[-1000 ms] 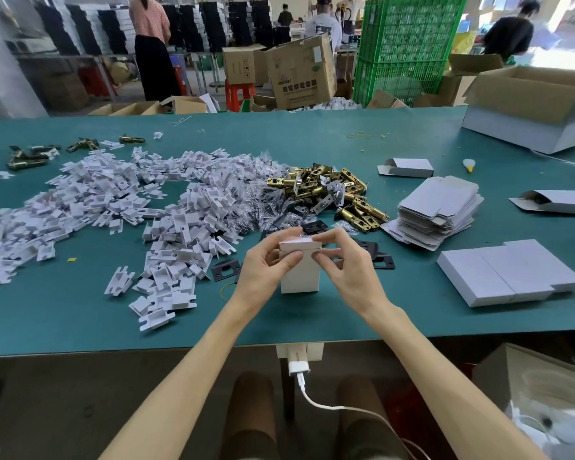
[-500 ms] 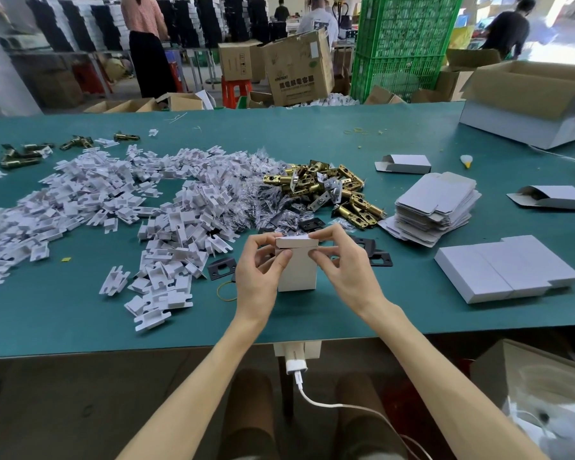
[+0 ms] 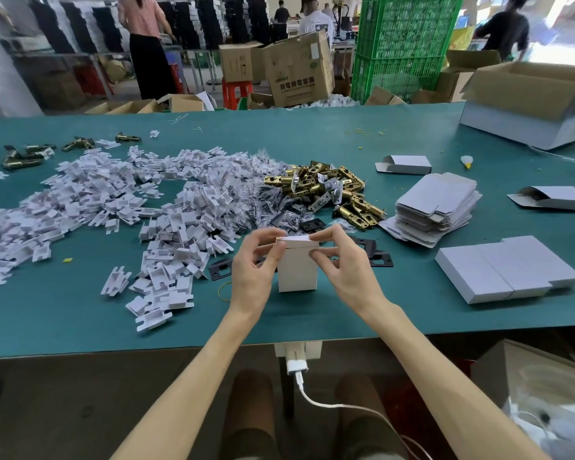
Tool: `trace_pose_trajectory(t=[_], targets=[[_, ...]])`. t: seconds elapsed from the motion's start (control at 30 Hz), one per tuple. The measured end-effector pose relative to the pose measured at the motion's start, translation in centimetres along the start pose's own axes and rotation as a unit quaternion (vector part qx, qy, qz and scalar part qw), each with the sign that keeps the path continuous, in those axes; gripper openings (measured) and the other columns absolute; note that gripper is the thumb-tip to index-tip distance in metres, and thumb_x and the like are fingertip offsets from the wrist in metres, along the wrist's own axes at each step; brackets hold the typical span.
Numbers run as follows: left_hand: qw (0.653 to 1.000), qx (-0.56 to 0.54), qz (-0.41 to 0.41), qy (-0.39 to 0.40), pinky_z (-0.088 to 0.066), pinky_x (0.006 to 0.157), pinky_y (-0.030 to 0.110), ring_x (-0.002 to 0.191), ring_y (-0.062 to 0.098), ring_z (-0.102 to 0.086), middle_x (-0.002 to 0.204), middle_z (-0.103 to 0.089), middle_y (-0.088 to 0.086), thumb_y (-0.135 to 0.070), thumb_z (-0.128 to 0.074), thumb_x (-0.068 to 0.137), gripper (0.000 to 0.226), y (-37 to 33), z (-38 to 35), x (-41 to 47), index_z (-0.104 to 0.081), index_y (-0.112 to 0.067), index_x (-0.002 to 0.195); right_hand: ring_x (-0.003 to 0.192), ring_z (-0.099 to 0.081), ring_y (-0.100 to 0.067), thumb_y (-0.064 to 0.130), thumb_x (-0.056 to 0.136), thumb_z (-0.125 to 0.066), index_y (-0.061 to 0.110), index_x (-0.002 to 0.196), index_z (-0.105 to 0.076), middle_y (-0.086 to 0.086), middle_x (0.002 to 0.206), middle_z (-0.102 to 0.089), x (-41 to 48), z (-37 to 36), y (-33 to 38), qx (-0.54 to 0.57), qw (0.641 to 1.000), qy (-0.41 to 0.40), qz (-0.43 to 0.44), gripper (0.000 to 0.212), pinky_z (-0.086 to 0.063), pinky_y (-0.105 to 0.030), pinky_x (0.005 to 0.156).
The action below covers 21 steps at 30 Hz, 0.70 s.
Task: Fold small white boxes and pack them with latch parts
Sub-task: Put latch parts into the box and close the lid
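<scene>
The small white box [image 3: 297, 270] stands upright on the green table [image 3: 80, 327], close to the near edge and about the middle, right in front of the person. Standing it on end makes sense: the table takes the weight and both hands are free for the top.

The left hand [image 3: 253, 263] has a narrow grip on the left end of the lid flap [image 3: 296, 242], thumb and forefinger pinching it. The right hand [image 3: 342, 263] holds the right end the same way, fingertips over the flap and the thumb pressed against the box's side just under it. With a hand at each end, the flap should come down level rather than skewed.

The flap lies almost flat, with a thin dark line under it, so I'd judge it is being tucked in and is not quite seated. The box is plain card, unprinted and square-cornered, its front face clean. I can't see what is inside.

Everything is laid within reach: brass latch parts [image 3: 322, 190] heaped just beyond the box, a wide spill of white card inserts [image 3: 113, 200] to the left, flat box blanks [image 3: 439, 204] stacked on the right, and closed boxes [image 3: 505, 270] side by side nearer on that side.
</scene>
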State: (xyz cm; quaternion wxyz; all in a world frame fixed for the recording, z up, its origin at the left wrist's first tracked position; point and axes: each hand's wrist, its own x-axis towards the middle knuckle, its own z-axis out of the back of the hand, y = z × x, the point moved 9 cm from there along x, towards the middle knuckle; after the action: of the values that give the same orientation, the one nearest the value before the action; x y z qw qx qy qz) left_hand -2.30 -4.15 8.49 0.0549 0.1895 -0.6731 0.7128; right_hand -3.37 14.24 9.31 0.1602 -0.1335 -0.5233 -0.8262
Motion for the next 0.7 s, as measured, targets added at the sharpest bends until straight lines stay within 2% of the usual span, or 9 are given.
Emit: trace_pose_trajectory(t=[0.1, 0.17, 0.3, 0.6, 0.7], targets=[[0.999, 0.021, -0.024, 0.006, -0.058, 0.084, 0.031, 0.106, 0.018, -0.07, 0.115, -0.072, 0.002, -0.018, -0.069, 0.099, 0.013, 0.0, 0.1, 0.0, -0.072, -0.018, 0.111, 0.102, -0.066, 0.007, 0.02, 0.099, -0.067, 0.035, 0.108, -0.055, 0.017, 0.118, -0.064, -0.1, 0.0, 0.1, -0.001, 1.0, 0.0, 0.002, 0.022, -0.051, -0.011, 0.079], [0.999, 0.025, -0.038, 0.014, -0.057, 0.083, 0.025, 0.106, 0.015, -0.07, 0.115, -0.071, 0.001, -0.016, -0.071, 0.098, 0.013, -0.1, 0.1, 0.1, -0.072, -0.022, 0.109, 0.102, -0.066, 0.007, 0.02, 0.098, -0.067, 0.035, 0.108, -0.055, 0.017, 0.118, -0.064, -0.1, 0.0, 0.1, -0.002, 1.0, -0.001, 0.002, 0.022, -0.051, -0.011, 0.079], [0.998, 0.032, -0.046, 0.038, -0.056, 0.081, 0.022, 0.105, 0.015, -0.07, 0.116, -0.07, -0.001, -0.01, -0.076, 0.092, 0.023, -0.1, 0.1, 0.5, -0.071, -0.028, 0.106, 0.101, -0.066, 0.007, 0.017, 0.099, -0.067, 0.031, 0.109, -0.056, 0.013, 0.119, -0.065, -0.1, -0.1, 0.0, 0.005, 1.0, -0.003, 0.002, 0.021, -0.05, -0.011, 0.077], [0.997, 0.044, -0.046, 0.044, -0.061, 0.087, 0.046, 0.107, 0.018, -0.068, 0.12, -0.068, 0.003, -0.003, -0.073, 0.094, 0.016, 0.9, -0.1, 0.6, -0.07, -0.012, 0.106, 0.1, -0.066, 0.006, 0.013, 0.1, -0.065, 0.023, 0.11, -0.058, 0.008, 0.117, -0.065, 0.1, -0.2, -0.1, -0.009, 1.0, -0.003, 0.006, 0.016, -0.049, -0.012, 0.074], [0.994, 0.051, -0.07, 0.07, -0.059, 0.088, 0.045, 0.112, 0.02, -0.066, 0.121, -0.065, 0.004, -0.002, -0.068, 0.097, 0.022, 0.4, -0.4, 0.5, -0.072, -0.019, 0.11, 0.1, -0.066, 0.006, 0.012, 0.1, -0.064, 0.022, 0.108, -0.059, 0.007, 0.115, -0.065, 0.1, -0.2, -0.1, -0.017, 1.0, -0.009, 0.015, 0.014, -0.048, -0.012, 0.074]])
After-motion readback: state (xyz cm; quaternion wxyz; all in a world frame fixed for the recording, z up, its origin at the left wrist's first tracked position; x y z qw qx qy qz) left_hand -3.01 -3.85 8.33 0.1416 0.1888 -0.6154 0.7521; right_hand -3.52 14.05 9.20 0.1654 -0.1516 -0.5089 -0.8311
